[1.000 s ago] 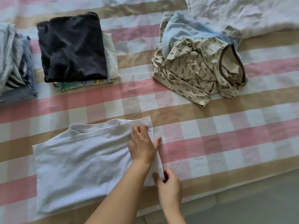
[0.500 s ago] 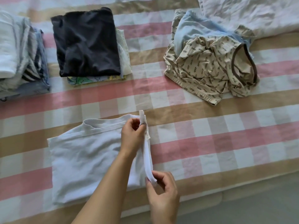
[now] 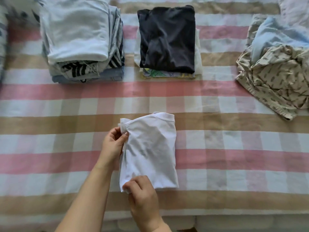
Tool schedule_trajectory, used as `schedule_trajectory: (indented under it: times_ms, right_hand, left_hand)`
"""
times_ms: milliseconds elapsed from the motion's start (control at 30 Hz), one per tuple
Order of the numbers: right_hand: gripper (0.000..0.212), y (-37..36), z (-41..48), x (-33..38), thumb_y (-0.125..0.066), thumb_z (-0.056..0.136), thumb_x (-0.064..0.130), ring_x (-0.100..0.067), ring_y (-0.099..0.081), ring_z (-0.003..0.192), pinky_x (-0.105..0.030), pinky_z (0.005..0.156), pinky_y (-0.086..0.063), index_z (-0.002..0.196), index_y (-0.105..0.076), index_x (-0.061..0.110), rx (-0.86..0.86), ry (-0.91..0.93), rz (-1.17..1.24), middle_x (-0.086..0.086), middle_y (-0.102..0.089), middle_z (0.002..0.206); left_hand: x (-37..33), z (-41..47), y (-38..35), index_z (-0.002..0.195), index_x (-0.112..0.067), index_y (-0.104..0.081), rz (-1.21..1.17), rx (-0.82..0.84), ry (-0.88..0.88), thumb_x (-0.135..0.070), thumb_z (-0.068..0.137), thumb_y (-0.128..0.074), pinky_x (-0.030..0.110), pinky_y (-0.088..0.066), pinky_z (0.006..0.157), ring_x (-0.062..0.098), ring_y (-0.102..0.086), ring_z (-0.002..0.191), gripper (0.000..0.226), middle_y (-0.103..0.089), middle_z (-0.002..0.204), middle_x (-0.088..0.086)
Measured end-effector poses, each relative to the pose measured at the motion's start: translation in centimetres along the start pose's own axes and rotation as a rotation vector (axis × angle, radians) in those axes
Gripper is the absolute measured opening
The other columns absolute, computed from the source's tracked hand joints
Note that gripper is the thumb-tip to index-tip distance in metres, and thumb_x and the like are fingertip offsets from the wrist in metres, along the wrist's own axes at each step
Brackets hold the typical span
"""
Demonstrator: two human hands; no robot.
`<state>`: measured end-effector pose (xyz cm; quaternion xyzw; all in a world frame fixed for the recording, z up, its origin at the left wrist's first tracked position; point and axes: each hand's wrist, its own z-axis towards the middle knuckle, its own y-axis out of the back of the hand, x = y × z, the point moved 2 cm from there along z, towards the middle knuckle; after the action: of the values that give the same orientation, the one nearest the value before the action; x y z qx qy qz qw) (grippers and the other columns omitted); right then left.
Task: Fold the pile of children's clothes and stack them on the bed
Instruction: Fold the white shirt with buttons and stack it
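Note:
A white shirt [image 3: 150,151] lies folded into a narrow rectangle on the checked bed cover, near the front edge. My left hand [image 3: 113,144] pinches its upper left corner, thumb on top. My right hand [image 3: 142,196] pinches the lower left corner. Behind it stand two folded stacks: a tall one topped by a pale blue garment [image 3: 75,29] at the back left, and a lower one topped by a dark garment [image 3: 167,39] in the middle. An unfolded heap of a beige patterned garment [image 3: 275,77] and a light blue one [image 3: 274,36] lies at the right.
The pink, beige and white checked bed cover [image 3: 234,156] fills the view. Its front edge [image 3: 234,216] runs along the bottom, with floor below. A white crumpled sheet [image 3: 294,9] shows at the top right corner.
The right half of the white shirt has been folded over to the left, making it half as wide. Both hands now hold its left edge. The camera has shifted left.

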<state>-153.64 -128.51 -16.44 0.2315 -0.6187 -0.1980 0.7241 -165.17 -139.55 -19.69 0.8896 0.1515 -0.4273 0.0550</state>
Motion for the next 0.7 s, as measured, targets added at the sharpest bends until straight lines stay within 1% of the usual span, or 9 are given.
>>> schedule_trajectory:
  times_ms: [167, 233, 300, 367, 433, 500, 567, 633, 700]
  right_hand:
    - [0.019, -1.1, -0.1, -0.9, -0.052, 0.075, 0.007, -0.026, -0.063, 0.072, -0.026, 0.059, -0.052, 0.085, -0.069, 0.007, 0.283, -0.064, 0.009, -0.008, -0.063, 0.079]
    - [0.020, 0.2, 0.5, -1.5, -0.055, 0.078, 0.010, -0.021, -0.061, 0.080, -0.026, 0.068, -0.050, 0.092, -0.069, 0.009, 0.224, -0.071, 0.033, -0.005, -0.064, 0.087]
    - [0.018, 2.0, 1.9, -2.3, -0.054, 0.083, 0.013, -0.015, -0.056, 0.089, -0.027, 0.076, -0.048, 0.095, -0.068, 0.010, 0.057, -0.068, -0.018, -0.004, -0.063, 0.093]
    - [0.031, 3.2, 3.9, -3.8, -0.047, 0.085, 0.017, -0.021, -0.052, 0.109, -0.032, 0.091, -0.042, 0.107, -0.068, 0.010, -0.047, -0.084, -0.198, -0.010, -0.064, 0.113]
    - [0.047, 3.5, 5.9, -5.5, -0.037, 0.086, 0.025, -0.025, -0.045, 0.127, -0.037, 0.103, -0.030, 0.126, -0.057, 0.010, 0.015, -0.171, -0.503, -0.011, -0.052, 0.135]
    - [0.054, 3.2, 6.9, -7.9, -0.028, 0.092, 0.029, -0.028, -0.023, 0.140, -0.040, 0.113, -0.018, 0.144, -0.026, 0.015, 0.230, -0.294, -0.677, -0.009, -0.021, 0.152]
    - [0.058, 2.9, 6.8, -10.5, -0.021, 0.098, 0.032, -0.026, 0.011, 0.141, -0.041, 0.116, -0.003, 0.142, 0.016, 0.023, 0.364, -0.397, -0.686, -0.003, 0.007, 0.155]
    - [0.065, 3.0, 6.9, -11.3, -0.020, 0.095, 0.038, -0.020, -0.014, 0.141, -0.041, 0.112, -0.024, 0.143, 0.020, 0.020, 0.309, -0.357, -0.762, -0.002, -0.017, 0.153]
    - [0.067, 2.9, 7.2, -10.9, -0.023, 0.088, 0.039, -0.017, -0.044, 0.129, -0.044, 0.099, -0.041, 0.146, -0.006, 0.011, 0.287, -0.378, -0.734, 0.001, -0.042, 0.142]
  left_hand:
    - [1.3, 0.8, 0.9, 0.085, -0.017, -0.057, 0.125, -0.153, -0.081, 0.004, 0.087, -0.056, 0.022, -0.049, 0.074, 0.021, -0.059, 0.084, 0.021, -0.063, 0.084, -0.001]
    - [1.1, 0.1, 0.6, 0.097, -0.012, -0.056, 0.278, -0.245, -0.188, 0.002, 0.087, -0.055, 0.022, -0.047, 0.077, 0.025, -0.059, 0.096, 0.017, -0.062, 0.093, 0.000]
    - [0.3, -1.3, -0.1, 0.112, -0.004, -0.055, 0.556, -0.367, -0.487, 0.003, 0.087, -0.049, 0.029, -0.042, 0.088, 0.026, -0.053, 0.106, 0.027, -0.059, 0.108, 0.009]
    - [-0.1, -2.9, -2.2, 0.116, 0.003, -0.057, 0.747, -0.235, -0.808, 0.003, 0.084, -0.044, 0.030, -0.035, 0.100, 0.026, -0.048, 0.115, 0.035, -0.058, 0.118, 0.018]
    - [0.5, -3.4, -5.1, 0.122, -0.002, -0.058, 0.932, 0.081, -0.936, -0.008, 0.089, -0.037, 0.036, -0.034, 0.108, 0.029, -0.045, 0.127, 0.040, -0.053, 0.132, 0.017]
    - [1.6, -2.9, -7.3, 0.136, -0.017, -0.044, 1.158, 0.316, -0.894, -0.025, 0.092, -0.027, 0.043, -0.015, 0.114, 0.027, -0.019, 0.141, 0.048, -0.029, 0.148, 0.002]
    - [2.8, -1.0, -8.1, 0.146, -0.030, -0.018, 1.386, 0.350, -0.806, -0.042, 0.095, -0.018, 0.036, 0.013, 0.113, 0.016, 0.017, 0.139, 0.052, 0.003, 0.150, -0.012]
    - [3.8, 0.9, -8.1, 0.146, -0.035, -0.004, 1.550, 0.307, -0.770, -0.046, 0.097, -0.016, 0.032, 0.024, 0.108, 0.012, 0.032, 0.132, 0.052, 0.019, 0.146, -0.015]
    - [4.1, 1.6, -7.9, 0.145, -0.035, -0.003, 1.623, 0.269, -0.780, -0.048, 0.093, -0.008, 0.034, 0.021, 0.109, 0.015, 0.027, 0.135, 0.053, 0.018, 0.148, -0.013]
